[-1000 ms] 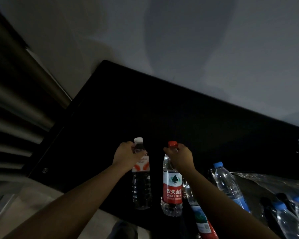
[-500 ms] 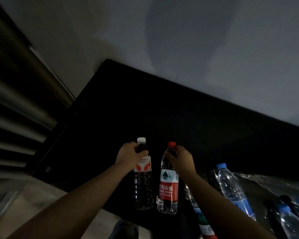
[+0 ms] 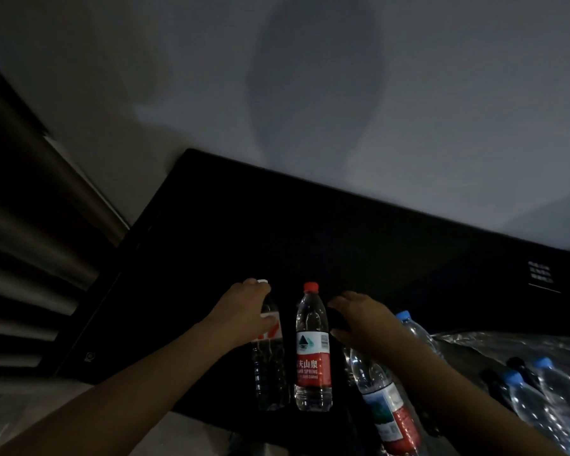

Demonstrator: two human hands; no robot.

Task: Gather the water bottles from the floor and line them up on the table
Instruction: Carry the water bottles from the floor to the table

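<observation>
While the left hand [image 3: 244, 311] wraps its grip tight round the top part of the white-cap bottle [image 3: 270, 373], that bottle stands up straight on the dark surface [image 3: 310, 232], close to the near edge. The red-cap bottle [image 3: 311, 350] stands up straight just to its right, and the two are almost touching. No hand touches the red-cap bottle.

The right hand [image 3: 362, 320] is just to the right of the red-cap bottle. Its grip is apart, with fingers and thumb bent a little, and it holds nothing.

A bottle with a green and red label [image 3: 385, 403] shows under the right arm. A blue-cap bottle [image 3: 415, 330] is just past the right hand. More blue-cap bottles [image 3: 540, 396] sit at the near right, beside some clear plastic wrap [image 3: 507, 343]. It is too dark to tell whether these stand or lie.
</observation>
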